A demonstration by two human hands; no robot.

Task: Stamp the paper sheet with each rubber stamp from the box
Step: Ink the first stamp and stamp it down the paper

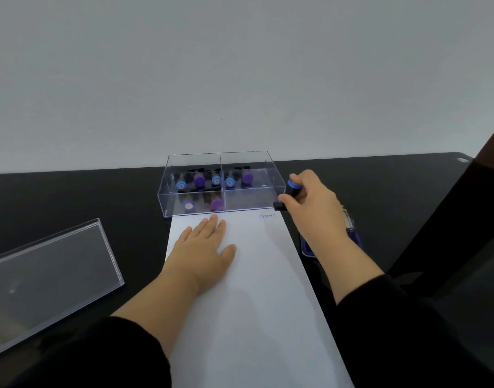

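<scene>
A white paper sheet [257, 289] lies lengthwise on the black table, with one faint blue print [267, 216] near its far right corner. My left hand [203, 249] rests flat on the sheet's far left part, fingers straight. My right hand [313, 203] grips a blue-topped black rubber stamp [292, 189] just beyond the sheet's far right corner, beside the box. The clear plastic box [250, 201] stands at the sheet's far end and holds several stamps with blue and purple tops [199, 180]; its front right compartment looks empty.
The box's clear lid [49, 278] lies on the table [72, 197] at the left. A blue ink pad [355, 238] sits right of the sheet, partly hidden by my right wrist. A wall rises just behind the box. A dark object stands at the far right.
</scene>
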